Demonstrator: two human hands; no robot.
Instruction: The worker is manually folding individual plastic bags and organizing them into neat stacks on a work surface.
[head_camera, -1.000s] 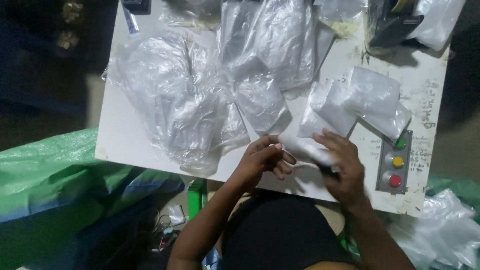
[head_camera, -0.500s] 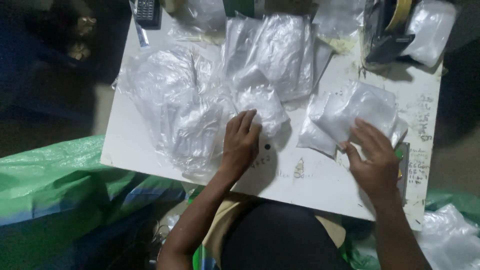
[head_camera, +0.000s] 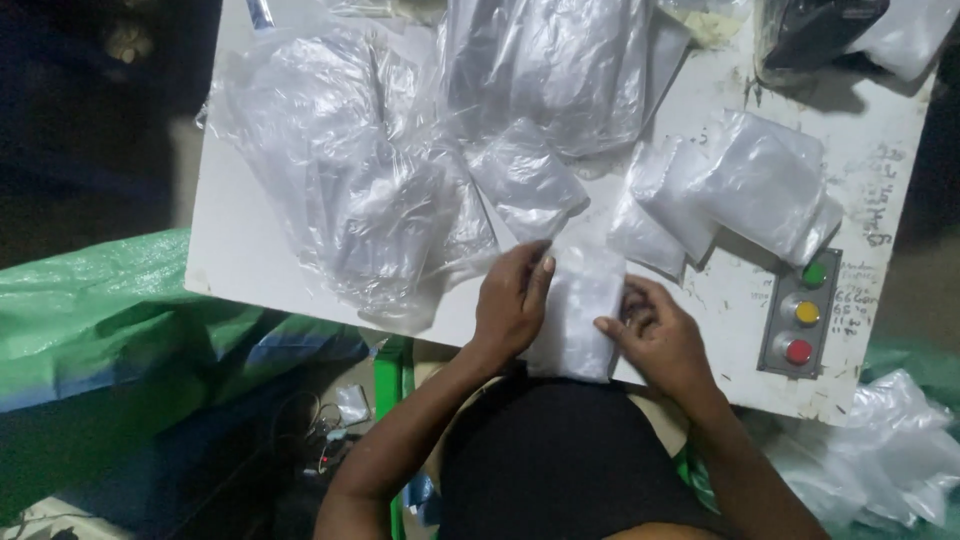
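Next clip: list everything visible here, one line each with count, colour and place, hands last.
small plastic bag: one, clear-white, table's near edge, between both hands
loose plastic bags: a pile, count unclear, clear, table's left and middle
stacked small bags: several, clear-white, right of centre
button box: one, grey with green, yellow and red buttons, table's right edge
table: one, white
tarp: one, green, lower left
crumpled bags: some, clear, lower right
left hand: flat on the small bag's left edge
right hand: on its right edge

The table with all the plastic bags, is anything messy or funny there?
Yes. The clear bags lie crumpled in a loose heap, and the white table is scuffed and scribbled on near the button box.
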